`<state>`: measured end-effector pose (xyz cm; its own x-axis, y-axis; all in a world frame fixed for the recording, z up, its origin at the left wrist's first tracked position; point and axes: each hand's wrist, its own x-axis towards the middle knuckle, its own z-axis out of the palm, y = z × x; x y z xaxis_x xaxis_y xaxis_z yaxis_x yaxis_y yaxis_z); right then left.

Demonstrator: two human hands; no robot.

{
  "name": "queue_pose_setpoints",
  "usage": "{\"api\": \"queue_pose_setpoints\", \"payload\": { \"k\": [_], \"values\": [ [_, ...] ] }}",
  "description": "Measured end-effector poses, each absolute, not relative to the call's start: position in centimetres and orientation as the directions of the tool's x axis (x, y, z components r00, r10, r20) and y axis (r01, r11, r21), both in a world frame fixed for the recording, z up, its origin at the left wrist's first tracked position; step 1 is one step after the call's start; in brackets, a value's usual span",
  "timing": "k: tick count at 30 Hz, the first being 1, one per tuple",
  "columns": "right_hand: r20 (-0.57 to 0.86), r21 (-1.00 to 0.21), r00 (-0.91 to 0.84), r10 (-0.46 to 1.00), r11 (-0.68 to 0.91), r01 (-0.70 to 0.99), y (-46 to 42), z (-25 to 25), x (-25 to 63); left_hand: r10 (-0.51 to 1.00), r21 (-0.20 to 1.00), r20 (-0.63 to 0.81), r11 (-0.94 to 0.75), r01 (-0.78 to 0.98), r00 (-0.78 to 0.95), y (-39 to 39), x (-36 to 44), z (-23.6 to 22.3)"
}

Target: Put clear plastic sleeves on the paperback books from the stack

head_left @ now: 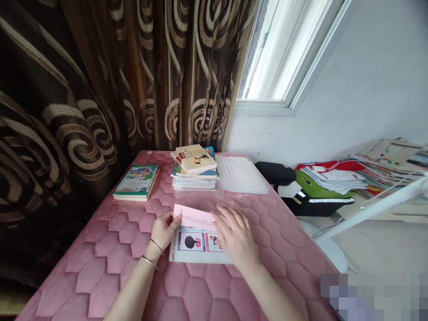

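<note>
A book [195,256] with coloured cartoon pictures lies in front of me on the pink quilted surface. Across its far part stands a raised pink flap of paper [197,216] with small print. My left hand [164,228] pinches the left end of this flap between thumb and fingers. My right hand [237,236] rests over the right side of the book, fingers stretched out and touching the flap's right end. What lies beneath its palm is hidden. Behind the book, a clear plastic sheet [203,196] spreads on the quilting.
A stack of books [197,162] stands at the far side, beside translucent plastic covers [245,174]. Further left lies a green-edged book [137,180]. Brown patterned curtains [150,76] hang behind. Right of the bed are a white lamp arm [374,214] and piled papers [337,178].
</note>
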<state>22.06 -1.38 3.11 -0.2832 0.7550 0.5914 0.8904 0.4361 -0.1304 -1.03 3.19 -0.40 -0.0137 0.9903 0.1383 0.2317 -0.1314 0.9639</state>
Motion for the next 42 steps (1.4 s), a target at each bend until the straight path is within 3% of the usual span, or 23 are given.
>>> {"api": "queue_pose_setpoints", "payload": {
  "k": [3, 6, 19, 25, 34, 42],
  "values": [
    [0.594, 0.028, -0.502, 0.628, 0.608, 0.794, -1.8, 3.2, 19.6, 0.987, 0.954, 0.156, -0.14, 0.263, -0.04, 3.3, -0.8, -0.4],
    [0.556, 0.084, -0.589, 0.587, 0.665, 0.742, -1.6, 2.8, 17.6, 0.984, 0.952, 0.169, -0.15, 0.267, -0.05, 3.1, -0.6, -0.2],
    [0.556, 0.001, -0.49, 0.671, 0.589, 0.808, -0.2, -0.1, 16.1, 0.953, 0.961, 0.218, -0.173, 0.214, -0.211, 4.0, -1.6, -1.8],
    [0.574, -0.002, -0.491, 0.656, 0.6, 0.8, -0.3, -0.6, 16.2, 0.91, 0.948, 0.113, 0.022, 0.318, -0.4, 7.4, -3.5, -1.5],
    [0.61, 0.022, -0.497, 0.617, 0.614, 0.789, -0.3, -0.7, 16.3, 0.967, 0.966, -0.014, 0.079, 0.246, -0.254, 15.1, -0.7, -0.1],
    [0.638, 0.025, -0.489, 0.595, 0.618, 0.786, -0.1, -0.9, 16.4, 0.997, 0.998, -0.06, 0.059, -0.015, -0.048, 12.7, -0.3, 0.8]
  ]
}}
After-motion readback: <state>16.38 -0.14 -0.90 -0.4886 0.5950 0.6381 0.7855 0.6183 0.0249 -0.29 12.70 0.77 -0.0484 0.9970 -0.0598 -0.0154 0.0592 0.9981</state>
